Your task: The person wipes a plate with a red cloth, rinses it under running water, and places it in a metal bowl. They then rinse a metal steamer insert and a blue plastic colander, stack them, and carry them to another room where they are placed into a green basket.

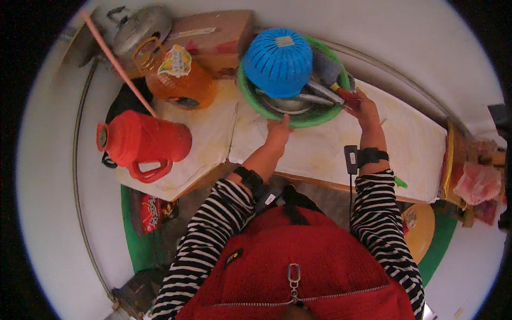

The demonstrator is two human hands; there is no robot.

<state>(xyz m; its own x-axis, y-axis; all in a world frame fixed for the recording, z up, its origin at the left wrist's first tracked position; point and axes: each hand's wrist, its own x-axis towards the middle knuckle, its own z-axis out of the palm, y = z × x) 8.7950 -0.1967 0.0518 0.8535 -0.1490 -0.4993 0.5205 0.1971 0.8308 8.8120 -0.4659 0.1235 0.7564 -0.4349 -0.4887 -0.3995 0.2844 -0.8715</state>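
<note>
A green plastic basin [307, 121] stands on the white-covered table, towards the wall. In it lie an upturned blue slotted plastic basket [276, 64], a metal pan or bowl [286, 105] and metal utensils, one with a red handle [349, 98]. My left hand [280, 130] touches the basin's near rim, its fingers partly hidden at the edge. At the basin's right rim is my right hand [363, 107], close to the red handle; whether it grips the rim or the handle is unclear.
A red thermos jug [148, 140] lies on the left of the table, near an orange-tinted plastic bottle [184, 86], a metal kettle [144, 30] and a cardboard box [208, 34]. A pink pole [116, 60] slants there. Plastic-wrapped items [478, 182] stand right.
</note>
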